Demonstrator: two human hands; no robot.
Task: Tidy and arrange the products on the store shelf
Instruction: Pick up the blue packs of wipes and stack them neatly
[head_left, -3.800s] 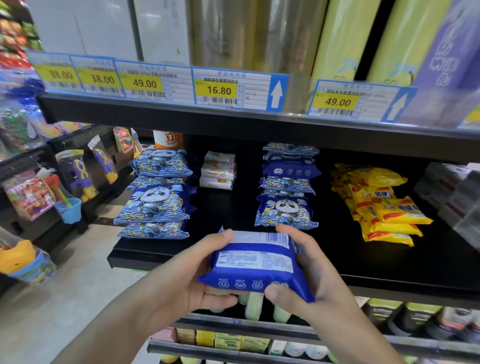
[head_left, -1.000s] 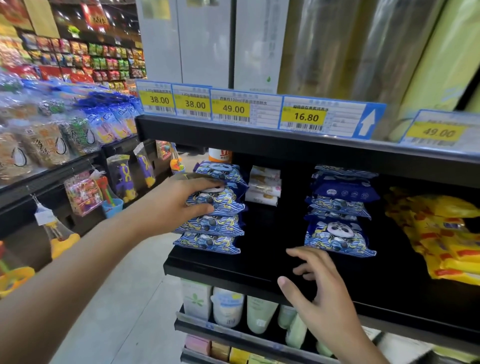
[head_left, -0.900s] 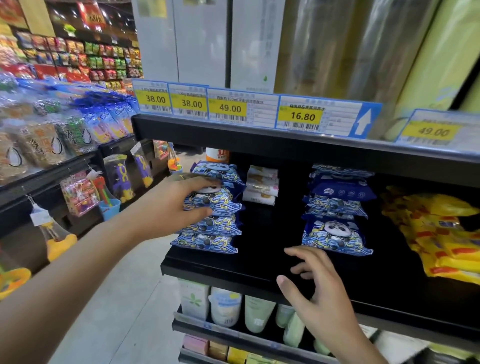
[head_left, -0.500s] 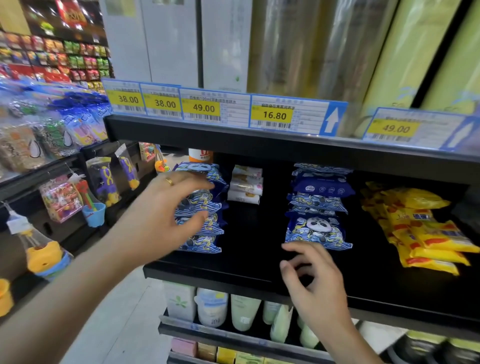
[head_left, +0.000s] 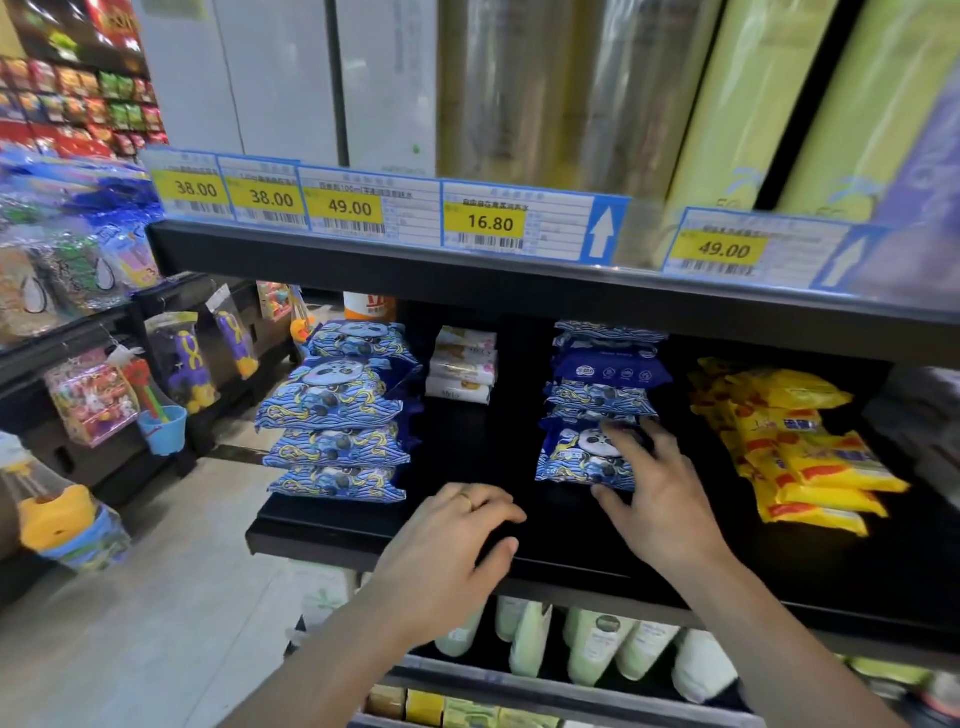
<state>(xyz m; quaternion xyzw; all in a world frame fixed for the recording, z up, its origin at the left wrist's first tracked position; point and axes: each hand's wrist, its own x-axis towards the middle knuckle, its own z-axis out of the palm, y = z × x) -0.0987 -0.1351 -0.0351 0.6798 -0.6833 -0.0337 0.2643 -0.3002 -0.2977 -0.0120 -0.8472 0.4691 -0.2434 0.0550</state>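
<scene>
Two piles of blue panda-print packs stand on the black shelf (head_left: 322, 525). The left pile (head_left: 337, 410) is at the shelf's left end. The right pile (head_left: 597, 395) is in the middle, with one plain dark blue pack among the printed ones. My right hand (head_left: 654, 499) grips the front panda pack (head_left: 576, 457) of the right pile, fingers on its top right corner and thumb under its front edge. My left hand (head_left: 457, 540) hovers over the bare shelf front between the piles, fingers apart and holding nothing.
White packs (head_left: 462, 369) are stacked between the blue piles further back. Yellow packs (head_left: 800, 441) lie at the right. Price tags (head_left: 488, 223) line the shelf above. Bottles (head_left: 597, 644) fill the shelf below. Hanging toys (head_left: 93, 400) line the aisle rack at left.
My left hand has left the left pile and come down over the shelf front. My right hand has moved forward from the shelf edge onto the front pack of the right pile.
</scene>
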